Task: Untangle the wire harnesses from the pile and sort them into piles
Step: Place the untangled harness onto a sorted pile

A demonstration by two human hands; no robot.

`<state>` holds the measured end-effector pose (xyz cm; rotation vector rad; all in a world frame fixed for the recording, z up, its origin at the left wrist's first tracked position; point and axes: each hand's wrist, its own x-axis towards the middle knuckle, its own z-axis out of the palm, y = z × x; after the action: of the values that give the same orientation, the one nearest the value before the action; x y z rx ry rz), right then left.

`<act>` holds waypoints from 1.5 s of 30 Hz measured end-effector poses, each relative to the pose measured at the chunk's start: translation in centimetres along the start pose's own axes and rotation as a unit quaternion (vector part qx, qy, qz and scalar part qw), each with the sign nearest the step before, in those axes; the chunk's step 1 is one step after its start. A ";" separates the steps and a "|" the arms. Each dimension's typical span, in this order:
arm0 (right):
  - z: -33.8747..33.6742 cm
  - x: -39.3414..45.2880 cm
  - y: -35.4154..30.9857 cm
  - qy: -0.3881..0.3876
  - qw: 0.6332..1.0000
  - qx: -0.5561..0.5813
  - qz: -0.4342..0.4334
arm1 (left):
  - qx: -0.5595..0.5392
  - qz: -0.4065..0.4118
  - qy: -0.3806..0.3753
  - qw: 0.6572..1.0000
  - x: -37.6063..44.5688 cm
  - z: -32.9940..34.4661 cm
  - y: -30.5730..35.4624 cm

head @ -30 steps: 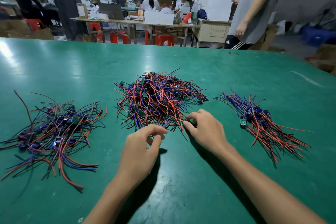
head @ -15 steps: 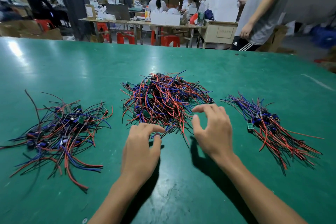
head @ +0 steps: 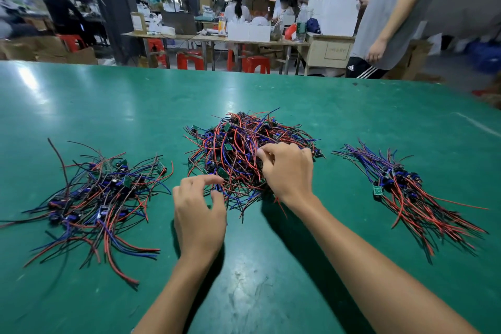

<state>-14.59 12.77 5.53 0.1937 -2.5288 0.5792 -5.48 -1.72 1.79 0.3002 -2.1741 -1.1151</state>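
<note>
R hand (head: 288,171) sits on the near-right part of the centre tangled pile (head: 244,149), fingers curled down into the red/blue wires, thumb & forefinger seeming to pinch strands; exact wire can't be told. L hand (head: 199,214) hovers at the pile's near-left edge, fingers loosely bent, tips touching wire ends, gripping nothing. Loose sorted pile (head: 97,198) lies well to the left of L hand; neater combed pile (head: 401,187) lies to the right of R hand. All on green table (head: 271,279).

Left hand (head: 199,215) and right hand (head: 288,169) bare; no gloves, rings, watch; forearms uncovered, sleeves out of view.
</note>
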 end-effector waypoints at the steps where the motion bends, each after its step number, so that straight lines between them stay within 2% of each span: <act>1: -0.1 -0.7 0.2 0.017 1.000 -0.001 -0.009 | -0.003 -0.006 0.017 1.000 0.4 0.1 -0.1; 4: -0.4 -3.6 0.7 0.072 0.997 0.006 -0.040 | 0.005 0.007 0.048 0.999 2.0 0.9 0.1; 7: -0.5 -5.8 1.5 0.077 0.994 -0.004 -0.080 | 0.029 0.022 0.037 0.999 4.7 2.7 1.1; 13: -0.4 -6.9 2.6 0.026 0.997 0.035 -0.061 | 0.107 0.034 -0.118 0.987 11.4 6.2 2.6; 17: -0.4 -6.8 2.7 0.016 0.996 0.072 -0.052 | 0.031 0.057 -0.073 0.995 12.4 5.7 3.1; 19: -0.7 -6.7 2.8 0.020 0.995 0.095 -0.035 | -0.014 0.095 -0.056 0.994 11.3 5.2 3.5; 23: -1.9 -6.3 2.4 0.083 0.987 0.140 -0.004 | -0.126 0.165 -0.096 0.973 7.5 3.6 4.9; 26: -2.5 -6.5 1.8 0.067 0.975 0.211 0.005 | -0.168 0.202 -0.083 0.961 4.6 2.7 5.5; 29: -2.8 -6.7 0.9 0.004 0.916 0.394 0.074 | -0.175 0.216 -0.065 0.958 2.7 2.1 5.6; 32: -3.6 -6.5 0.1 -0.035 0.813 0.563 0.145 | -0.170 0.214 -0.051 0.960 1.9 1.6 5.2; 33: -3.9 -6.4 -0.1 -0.039 0.783 0.595 0.174 | -0.170 0.213 -0.051 0.961 1.8 1.5 5.1; 35: -4.4 -6.3 -0.2 -0.037 0.747 0.626 0.221 | -0.171 0.214 -0.059 0.960 1.5 1.3 4.8; 40: -5.0 -5.8 0.2 -0.027 0.700 0.656 0.282 | -0.200 0.189 -0.050 0.960 1.0 1.4 4.5; 45: -5.4 -5.6 0.4 -0.020 0.688 0.661 0.297 | -0.154 0.187 -0.030 0.970 1.0 1.2 4.5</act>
<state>-7.38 15.59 6.57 -0.1468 -1.6088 2.5675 -6.58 1.35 5.32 -0.2754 -1.9593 -1.2261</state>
